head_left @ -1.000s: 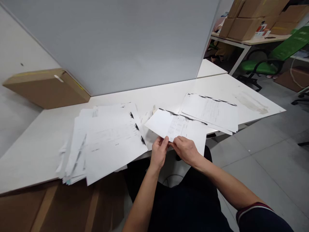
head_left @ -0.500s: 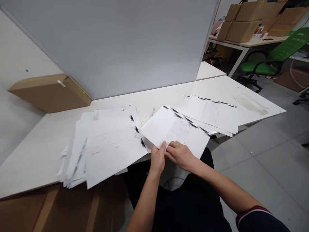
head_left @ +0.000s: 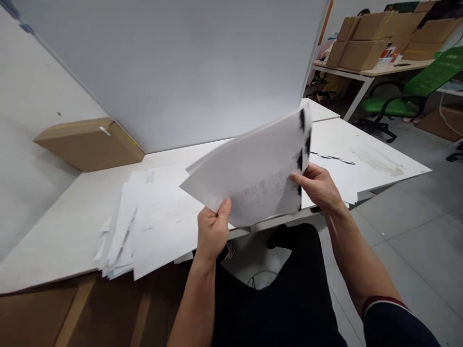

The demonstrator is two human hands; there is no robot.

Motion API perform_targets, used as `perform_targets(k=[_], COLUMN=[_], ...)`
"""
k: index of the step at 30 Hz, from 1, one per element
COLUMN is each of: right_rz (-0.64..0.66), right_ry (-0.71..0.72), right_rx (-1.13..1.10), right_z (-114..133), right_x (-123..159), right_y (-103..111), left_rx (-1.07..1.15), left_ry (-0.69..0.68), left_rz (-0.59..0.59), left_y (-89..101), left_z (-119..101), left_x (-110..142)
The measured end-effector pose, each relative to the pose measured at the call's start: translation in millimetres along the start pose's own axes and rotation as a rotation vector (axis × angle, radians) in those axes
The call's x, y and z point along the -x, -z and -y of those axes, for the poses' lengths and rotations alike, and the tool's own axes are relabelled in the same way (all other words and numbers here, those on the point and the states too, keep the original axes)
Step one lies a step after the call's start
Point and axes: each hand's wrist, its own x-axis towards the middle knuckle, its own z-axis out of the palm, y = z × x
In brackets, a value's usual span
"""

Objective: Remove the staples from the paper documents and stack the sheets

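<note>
Both hands hold white printed paper sheets (head_left: pixel 253 168) up over the table's front edge, tilted and slightly bowed. My left hand (head_left: pixel 213 229) pinches their lower left edge, thumb on top. My right hand (head_left: pixel 316 185) grips the right edge, thumb on the front face beside black smudged marks. At least two sheets show at the upper left corner; their exact number is hidden. A loose stack of papers (head_left: pixel 159 231) lies to the left, jutting past the table edge. Behind my right hand, another paper pile (head_left: pixel 342 176) is partly covered.
The white table (head_left: pixel 376 140) has a brownish stain at its right. A tall grey panel (head_left: pixel 188 72) stands along the back. A cardboard box (head_left: pixel 90 144) sits at the back left. Farther off are stacked boxes (head_left: pixel 365 48) on another table and a green chair (head_left: pixel 394 103).
The sheets have risen from near the table and turned, black-marked edge now to the right. My right hand has moved right to that edge; my left hand has shifted left.
</note>
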Motion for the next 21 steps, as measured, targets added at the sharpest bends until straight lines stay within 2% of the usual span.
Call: perform_targets(k=[2,4,9,15,21], right_rz=[-0.044,-0.043,0.073,0.109,0.115], right_ry=[0.088,0.115,-0.004,0.001,-0.022], right_rx=[-0.082,-0.134,-0.153,-0.108,-0.11], right_z=[5,3,-23,-26,-35], right_x=[-4,-7,-6,-3,-3], right_y=[-4,-7,-12,-13,-13], left_rx=[-0.016,0.007,0.152,0.13,0.186], left_ry=[-0.093,-0.102,0.031,-0.071,-0.004], left_rz=[-0.03,-0.024,0.043,0.033,0.014], left_y=[-0.2,-1.0,-5.9,-12.8,-15.0], left_z=[-11,-12,8,7,10], left_x=[-9,-17,-27,-29,-28])
